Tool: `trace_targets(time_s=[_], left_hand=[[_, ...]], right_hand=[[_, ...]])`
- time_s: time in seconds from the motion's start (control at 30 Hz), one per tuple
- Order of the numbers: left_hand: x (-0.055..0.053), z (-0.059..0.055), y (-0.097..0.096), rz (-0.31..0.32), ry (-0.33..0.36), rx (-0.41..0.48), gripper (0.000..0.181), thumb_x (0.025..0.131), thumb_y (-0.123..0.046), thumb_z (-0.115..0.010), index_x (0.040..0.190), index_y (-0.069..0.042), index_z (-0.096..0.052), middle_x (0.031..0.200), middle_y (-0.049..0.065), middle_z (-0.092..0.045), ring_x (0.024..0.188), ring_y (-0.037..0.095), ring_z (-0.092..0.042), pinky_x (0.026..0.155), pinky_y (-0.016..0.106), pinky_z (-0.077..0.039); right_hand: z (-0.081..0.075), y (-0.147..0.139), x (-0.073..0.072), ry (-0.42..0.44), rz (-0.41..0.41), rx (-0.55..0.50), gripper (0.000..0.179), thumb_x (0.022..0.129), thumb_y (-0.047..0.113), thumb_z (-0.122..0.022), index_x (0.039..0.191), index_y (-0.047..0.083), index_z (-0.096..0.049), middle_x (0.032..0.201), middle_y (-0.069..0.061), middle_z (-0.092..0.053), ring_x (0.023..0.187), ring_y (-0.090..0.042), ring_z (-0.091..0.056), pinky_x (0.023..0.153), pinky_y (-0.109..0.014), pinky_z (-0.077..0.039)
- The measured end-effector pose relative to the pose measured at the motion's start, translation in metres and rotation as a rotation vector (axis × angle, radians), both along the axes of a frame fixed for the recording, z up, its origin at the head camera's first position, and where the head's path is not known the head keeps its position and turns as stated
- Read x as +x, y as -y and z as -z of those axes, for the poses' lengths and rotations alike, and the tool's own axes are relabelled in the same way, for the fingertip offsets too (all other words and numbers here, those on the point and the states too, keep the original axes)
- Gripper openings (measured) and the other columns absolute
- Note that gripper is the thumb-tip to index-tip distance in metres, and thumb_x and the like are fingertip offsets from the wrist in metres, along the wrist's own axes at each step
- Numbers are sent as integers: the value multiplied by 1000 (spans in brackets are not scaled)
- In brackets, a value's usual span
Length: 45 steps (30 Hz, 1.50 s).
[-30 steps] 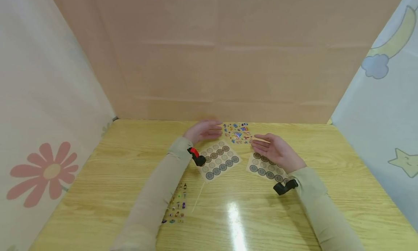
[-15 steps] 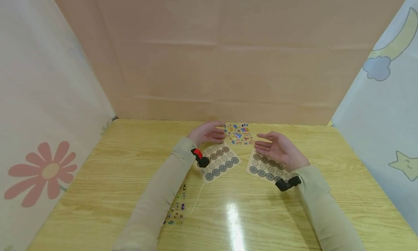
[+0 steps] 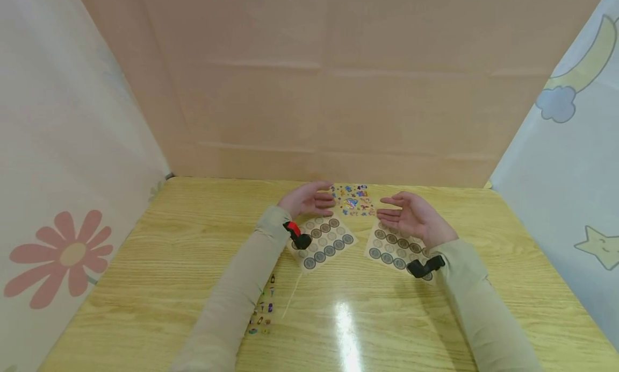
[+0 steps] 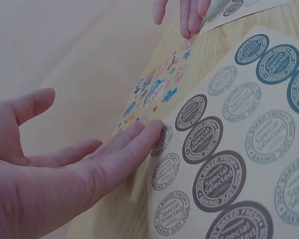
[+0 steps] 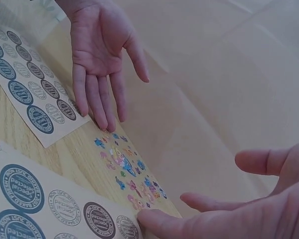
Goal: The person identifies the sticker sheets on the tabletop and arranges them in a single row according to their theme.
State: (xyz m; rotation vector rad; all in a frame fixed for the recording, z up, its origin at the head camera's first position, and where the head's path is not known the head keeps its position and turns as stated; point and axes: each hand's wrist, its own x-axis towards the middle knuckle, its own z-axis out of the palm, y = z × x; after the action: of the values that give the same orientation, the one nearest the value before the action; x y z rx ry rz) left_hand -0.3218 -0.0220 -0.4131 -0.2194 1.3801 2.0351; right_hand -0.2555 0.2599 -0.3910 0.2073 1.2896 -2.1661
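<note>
"Left hand (image 3: 309, 200) and right hand (image 3: 410, 217), how are they held?"

"Both with relaxed, nearly straight fingers and lifted thumbs, palms turned toward each other."

"What lies beneath?"

"Wooden table (image 3: 159, 254). Over it, the left sleeve (image 3: 237, 286) and right sleeve (image 3: 479, 307) reach forward and slant inward, so the two sets of fingertips point at each other across a gap."

"Which things come next in size?"

"Sheets of round labels. The left label sheet (image 3: 331, 245) lies askew below the left hand and wrist; the right label sheet (image 3: 393, 248) is partly covered by the right hand. I cannot tell whether any fingertip touches the paper."

"And smaller?"

"The colourful sticker sheet (image 3: 351, 202), lying near the table's back edge, between the fingertips. Beside the left sleeve, partly hidden, are tiny stickers (image 3: 261, 315); near them, a thin pale strip (image 3: 292, 297)."
</note>
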Motion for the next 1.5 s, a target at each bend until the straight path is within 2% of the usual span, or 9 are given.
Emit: trace_targets(time_s=[0.3,0.67,0.83,0.97,1.07,1.13,1.2,1.33,1.5], left_hand=[[-3,7,5,5,28,48,51,101,-23,-51,146,-16,-31,144,24,-36,128,39,-42,100,58,-41],[-2,9,7,22,36,37,63,100,-26,-52,150,-4,-20,145,23,-37,129,36,-42,99,56,-42],[-1,10,8,29,38,32,64,100,-27,-52,151,-5,-19,145,21,-37,129,35,-42,101,54,-42],[-1,10,8,23,38,45,62,101,-26,-50,150,-5,-19,145,21,-37,129,35,-42,103,52,-41],[-1,10,7,7,37,60,61,101,-25,-51,150,-4,-20,144,22,-38,129,36,-42,103,51,-40],[-1,10,6,-5,36,66,62,100,-25,-52,149,-4,-21,143,23,-39,128,36,-43,103,51,-41],[-1,10,6,-6,28,68,61,100,-25,-53,149,-3,-22,143,23,-39,128,37,-44,103,51,-41],[-3,11,6,-9,15,61,60,100,-25,-52,149,-3,-24,141,23,-41,127,37,-45,102,51,-42],[-4,12,5,-11,19,49,59,100,-25,-52,148,-3,-26,140,23,-42,125,36,-46,101,50,-44]], right_hand=[[1,1,-4,-23,-50,16,67,102,24,-35,150,-1,4,154,-28,5,142,-40,-3,117,-43,-9],[10,4,-13,32,-24,-14,63,103,24,-29,151,0,4,154,-27,0,142,-37,-7,118,-41,-11],[13,9,-19,63,4,-33,64,103,23,-30,151,0,6,154,-25,-1,142,-35,-8,117,-39,-14],[16,18,-27,89,75,-2,54,103,17,-35,147,-4,-14,142,-24,-22,135,-34,-25,116,-36,-22],[17,25,-31,77,111,64,30,102,11,-39,128,-3,-39,123,-16,-39,119,-27,-43,112,-34,-30],[18,27,-32,44,110,109,18,102,8,-40,116,-2,-46,113,-13,-45,108,-24,-50,108,-32,-35],[20,30,-33,-10,98,171,18,102,7,-40,115,-3,-48,104,-10,-51,96,-20,-54,99,-28,-43],[24,33,-36,-101,51,296,35,103,11,-41,133,-7,-40,97,-5,-61,88,-15,-57,81,-23,-49],[27,34,-39,-97,30,315,44,103,13,-43,141,-8,-34,99,-6,-67,97,-19,-64,95,-30,-49]])
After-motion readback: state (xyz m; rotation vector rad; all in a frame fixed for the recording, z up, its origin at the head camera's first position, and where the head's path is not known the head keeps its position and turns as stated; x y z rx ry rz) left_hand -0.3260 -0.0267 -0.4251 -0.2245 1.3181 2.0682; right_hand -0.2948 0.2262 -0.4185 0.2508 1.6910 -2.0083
